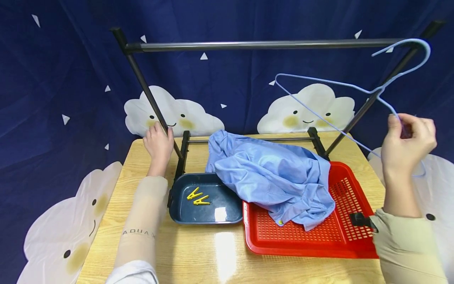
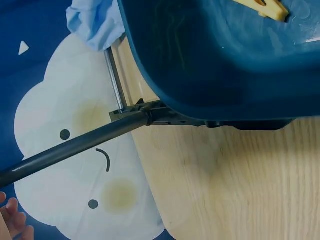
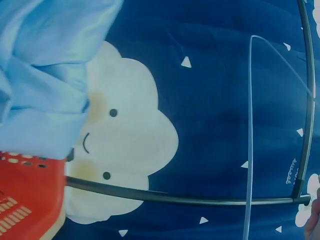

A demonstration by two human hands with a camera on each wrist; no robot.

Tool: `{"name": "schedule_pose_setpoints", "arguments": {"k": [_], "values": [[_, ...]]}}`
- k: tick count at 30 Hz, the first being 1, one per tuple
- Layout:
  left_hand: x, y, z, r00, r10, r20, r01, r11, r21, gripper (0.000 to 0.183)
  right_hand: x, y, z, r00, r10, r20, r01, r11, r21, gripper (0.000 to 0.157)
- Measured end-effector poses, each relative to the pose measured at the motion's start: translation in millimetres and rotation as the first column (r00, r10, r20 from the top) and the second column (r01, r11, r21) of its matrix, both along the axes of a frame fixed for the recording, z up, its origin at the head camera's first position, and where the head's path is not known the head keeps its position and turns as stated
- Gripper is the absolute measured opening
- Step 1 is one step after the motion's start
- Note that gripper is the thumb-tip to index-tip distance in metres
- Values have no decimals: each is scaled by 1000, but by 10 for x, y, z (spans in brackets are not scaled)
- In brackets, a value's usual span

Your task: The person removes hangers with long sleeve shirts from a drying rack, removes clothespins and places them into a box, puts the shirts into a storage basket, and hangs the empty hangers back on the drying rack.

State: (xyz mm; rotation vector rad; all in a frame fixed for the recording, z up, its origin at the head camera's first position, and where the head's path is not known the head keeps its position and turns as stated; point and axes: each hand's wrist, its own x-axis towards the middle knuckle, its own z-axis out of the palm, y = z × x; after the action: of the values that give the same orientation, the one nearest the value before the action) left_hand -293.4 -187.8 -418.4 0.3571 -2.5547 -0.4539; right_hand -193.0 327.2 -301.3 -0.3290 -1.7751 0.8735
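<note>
In the head view my right hand [image 1: 408, 144] pinches a light blue wire hanger [image 1: 319, 81] by its shoulder near the neck, with the hook pointing up. Its lower bar also crosses the right wrist view, where the hanger [image 3: 250, 125] stands upright and only fingertips show at the edge. My left hand [image 1: 158, 144] is beside the left post [image 1: 149, 96] of a dark metal rack, fingers extended; whether it touches the post cannot be told. A crumpled light blue cloth garment [image 1: 269, 165] lies over a red basket [image 1: 301, 246] and the rack's base.
A dark blue tray [image 1: 209, 219] left of the basket holds two yellow clothespins [image 1: 194, 193]. The rack's top rail [image 1: 248, 45] spans above the wooden table [image 1: 198, 252]. A navy curtain [image 1: 234, 23] with clouds hangs behind.
</note>
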Motion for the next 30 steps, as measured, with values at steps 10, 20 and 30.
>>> {"name": "schedule_pose_setpoints", "arguments": {"k": [10, 20, 30], "values": [[-72, 56, -8, 998, 26, 56, -31, 996, 83, 41, -270, -54, 180, 997, -29, 74, 28, 999, 16, 27], [-79, 71, -56, 999, 42, 20, -44, 993, 108, 41, -489, -227, 263, 991, -52, 122, 36, 991, 127, 26], [-87, 61, -64, 1000, 22, 21, -25, 993, 115, 37, -566, -306, 177, 971, -85, 224, 48, 985, 166, 29]]}}
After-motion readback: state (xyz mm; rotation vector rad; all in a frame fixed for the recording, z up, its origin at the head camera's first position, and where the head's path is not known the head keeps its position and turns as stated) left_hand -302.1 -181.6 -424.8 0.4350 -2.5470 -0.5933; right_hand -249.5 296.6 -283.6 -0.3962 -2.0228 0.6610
